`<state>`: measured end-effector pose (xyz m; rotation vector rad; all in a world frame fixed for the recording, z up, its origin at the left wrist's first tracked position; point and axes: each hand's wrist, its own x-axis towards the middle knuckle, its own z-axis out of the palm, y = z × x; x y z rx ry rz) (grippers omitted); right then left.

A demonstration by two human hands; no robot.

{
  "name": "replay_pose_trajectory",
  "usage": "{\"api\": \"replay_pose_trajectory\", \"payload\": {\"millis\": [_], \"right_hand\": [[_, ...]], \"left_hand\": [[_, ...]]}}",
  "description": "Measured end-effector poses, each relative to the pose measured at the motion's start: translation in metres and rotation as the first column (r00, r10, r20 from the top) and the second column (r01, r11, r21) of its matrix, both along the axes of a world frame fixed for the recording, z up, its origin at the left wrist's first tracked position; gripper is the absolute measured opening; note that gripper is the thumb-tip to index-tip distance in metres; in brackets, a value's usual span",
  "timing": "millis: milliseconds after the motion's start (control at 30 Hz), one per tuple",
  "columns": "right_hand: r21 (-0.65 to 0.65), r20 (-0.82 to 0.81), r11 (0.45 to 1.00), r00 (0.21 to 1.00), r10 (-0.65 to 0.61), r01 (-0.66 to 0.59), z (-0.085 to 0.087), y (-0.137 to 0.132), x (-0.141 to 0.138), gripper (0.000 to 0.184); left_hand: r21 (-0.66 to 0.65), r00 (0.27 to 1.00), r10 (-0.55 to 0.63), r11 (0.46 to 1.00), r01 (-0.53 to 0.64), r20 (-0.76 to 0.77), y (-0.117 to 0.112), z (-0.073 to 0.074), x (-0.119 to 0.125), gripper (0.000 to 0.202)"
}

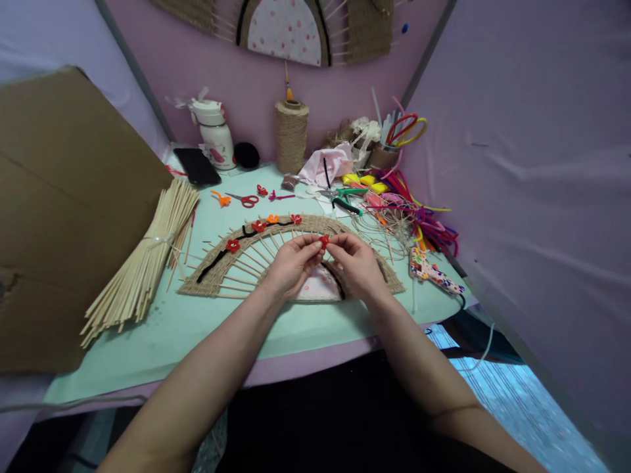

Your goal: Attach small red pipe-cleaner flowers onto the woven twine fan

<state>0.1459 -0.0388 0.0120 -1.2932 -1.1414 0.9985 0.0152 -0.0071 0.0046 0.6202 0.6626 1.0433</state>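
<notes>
Between my two hands is a small red pipe-cleaner flower [324,242], pinched in the fingertips of both. My left hand [300,264] closes on it from the left, my right hand [355,263] from the right. Below them lies a fan-shaped weaving [211,279] of twine and thin sticks, with a spotted white cloth half-circle [315,286] at its centre, partly covered by my hands. Along its woven outer band run black pipe-cleaner strips with several flowers, among them a red flower [233,246] and an orange flower [273,219].
A bundle of sticks [148,263] leans by a cardboard sheet [73,197] at left. Behind are red-handled scissors [248,200], green-handled pliers [345,197], a twine spool [291,138], a bottle [217,138] and a phone [197,166]. At right lie pipe cleaners [434,223] and a patterned glue gun [434,270].
</notes>
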Motion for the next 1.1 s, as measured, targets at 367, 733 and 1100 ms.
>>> {"api": "replay_pose_trajectory", "payload": {"millis": [367, 733, 1100], "right_hand": [[-0.026, -0.251, 0.986, 0.955, 0.156, -0.167, -0.018, 0.006, 0.011, 0.018], [-0.103, 0.035, 0.982, 0.986, 0.162, -0.158, -0.004, 0.004, 0.023, 0.019], [0.250, 0.307, 0.946, 0.944, 0.123, -0.204, -0.024, 0.001, 0.027, 0.006]], "left_hand": [[-0.019, 0.989, -0.045, 0.999, 0.043, -0.139, 0.000, -0.003, 0.000, 0.016], [0.273, 0.839, 0.094, 0.960, 0.067, -0.536, -0.002, -0.004, 0.000, 0.013], [-0.014, 0.964, -0.145, 0.989, 0.145, -0.225, 0.002, -0.010, -0.003, 0.010]]}}
